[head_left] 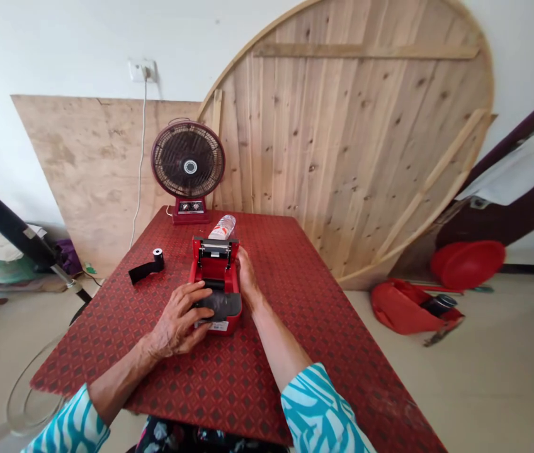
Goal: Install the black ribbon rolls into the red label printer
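Note:
A small red label printer (pixel 215 270) sits on the table with its lid raised at the back, showing a black roller and metal bar inside. My left hand (pixel 183 319) lies over its dark front cover (pixel 226 306), fingers apart and slightly bent, touching the cover and left edge. Along the right side, my right hand (pixel 249 280) holds the printer's body beside the raised lid; some of its fingertips are hidden. To the left rests a roll of black ribbon (pixel 158 258) with a white core, its loose end trailing over the tabletop.
A clear plastic bottle (pixel 223 227) lies just behind the printer. At the back of the red patterned table (pixel 290 264) stands a dark red fan (pixel 188 160). A large round wooden board (pixel 342 138) leans on the wall. A red bag (pixel 402 308) is on the floor at right.

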